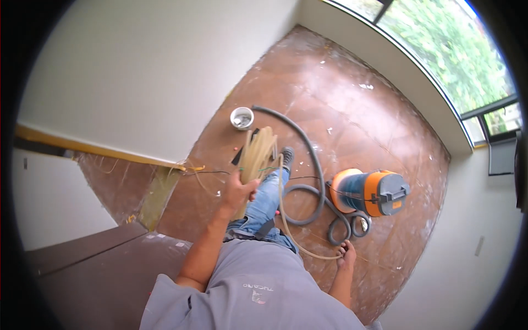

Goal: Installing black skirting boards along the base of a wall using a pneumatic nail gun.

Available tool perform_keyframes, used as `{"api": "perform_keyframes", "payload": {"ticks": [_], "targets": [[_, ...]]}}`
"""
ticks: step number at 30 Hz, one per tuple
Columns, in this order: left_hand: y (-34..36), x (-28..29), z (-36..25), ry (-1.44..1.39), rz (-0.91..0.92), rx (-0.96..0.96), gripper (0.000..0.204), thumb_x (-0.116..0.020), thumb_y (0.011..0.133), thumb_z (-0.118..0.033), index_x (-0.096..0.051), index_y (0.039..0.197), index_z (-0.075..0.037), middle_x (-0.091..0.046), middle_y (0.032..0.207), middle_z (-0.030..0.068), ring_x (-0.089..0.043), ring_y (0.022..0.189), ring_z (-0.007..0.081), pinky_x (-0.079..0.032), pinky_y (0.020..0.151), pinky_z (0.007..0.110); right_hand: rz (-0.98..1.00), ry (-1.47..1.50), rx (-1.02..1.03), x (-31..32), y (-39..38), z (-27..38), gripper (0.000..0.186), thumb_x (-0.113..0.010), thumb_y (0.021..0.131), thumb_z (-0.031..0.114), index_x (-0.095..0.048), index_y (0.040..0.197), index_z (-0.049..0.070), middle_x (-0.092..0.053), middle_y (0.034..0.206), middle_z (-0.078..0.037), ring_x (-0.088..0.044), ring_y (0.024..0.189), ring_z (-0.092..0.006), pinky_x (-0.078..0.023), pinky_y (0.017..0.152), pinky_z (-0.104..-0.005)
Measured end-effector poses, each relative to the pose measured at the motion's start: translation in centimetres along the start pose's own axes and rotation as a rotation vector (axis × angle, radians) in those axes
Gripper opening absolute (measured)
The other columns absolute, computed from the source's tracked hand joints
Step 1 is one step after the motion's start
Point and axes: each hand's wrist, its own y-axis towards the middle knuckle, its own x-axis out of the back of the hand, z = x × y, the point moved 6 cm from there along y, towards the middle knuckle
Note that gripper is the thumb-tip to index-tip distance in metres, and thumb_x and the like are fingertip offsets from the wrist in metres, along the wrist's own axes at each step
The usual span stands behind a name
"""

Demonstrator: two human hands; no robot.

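My left hand (240, 188) is closed round a thick coil of pale, translucent hose (257, 157), held up in front of my legs. A thin green tie shows across the coil. One loose length of the same hose drops from the coil and curves down to the right. Near its end my right hand (346, 254) grips it, low on my right side. The fingers of that hand are bent and partly hidden.
An orange and grey vacuum cleaner (379, 192) stands on the brown covered floor (379, 126) at the right. Its grey hose (311, 151) loops across the floor. A white bucket (242, 118) stands by the left wall (137, 82). A dark cord (212, 172) runs near my feet.
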Motion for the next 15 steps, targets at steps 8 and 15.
{"api": "perform_keyframes", "payload": {"ticks": [8,15], "targets": [[16.6,-2.5,-2.1,-0.303,-0.110,0.119,0.019,-0.074,0.085,-0.018,-0.059,0.092,-0.008,-0.055,0.063,0.0005,-0.051,0.045,0.0106,-0.045,0.042,0.026,0.113,0.395,0.086,-6.0,7.4,13.3,0.009,-0.058,0.101,0.016,-0.059,0.100,0.006,-0.059,0.079,-0.002,-0.054,0.061,-0.0103,-0.044,0.048,-0.0221],[31.8,-6.2,-5.9,-0.359,-0.240,0.109,0.014,-0.069,0.084,-0.013,-0.057,0.088,-0.005,-0.054,0.064,0.0017,-0.051,0.047,0.0117,-0.043,0.044,0.027,0.075,0.321,0.281,-15.7,15.1,29.0,0.015,-0.053,0.105,0.012,-0.057,0.101,-0.002,-0.065,0.088,-0.012,-0.061,0.071,-0.0154,-0.059,0.060,-0.0239]]}}
